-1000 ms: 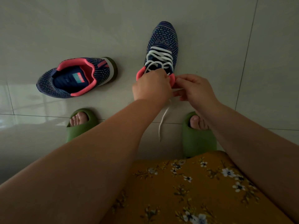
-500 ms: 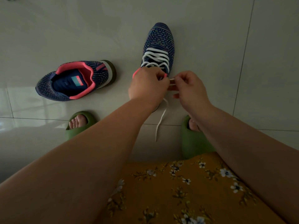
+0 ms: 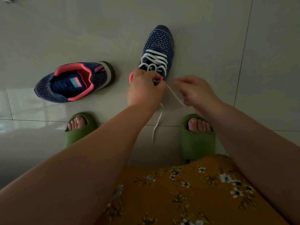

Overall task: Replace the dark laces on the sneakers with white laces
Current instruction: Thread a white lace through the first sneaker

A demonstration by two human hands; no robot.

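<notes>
the laced sneaker (image 3: 158, 51) stands on the floor (image 3: 211, 38), toe pointing away, white lace (image 3: 174, 93) already crossed through its eyelets. the left hand (image 3: 143, 90) pinches the lace at the collar, apparently to anchor the shoe and keep the lacing tight. the right hand (image 3: 195, 92), fingers curled, grips one lace end and draws it out sideways, taut. the second sneaker (image 3: 74, 82) lies on its side, well apart, no laces visible.
</notes>
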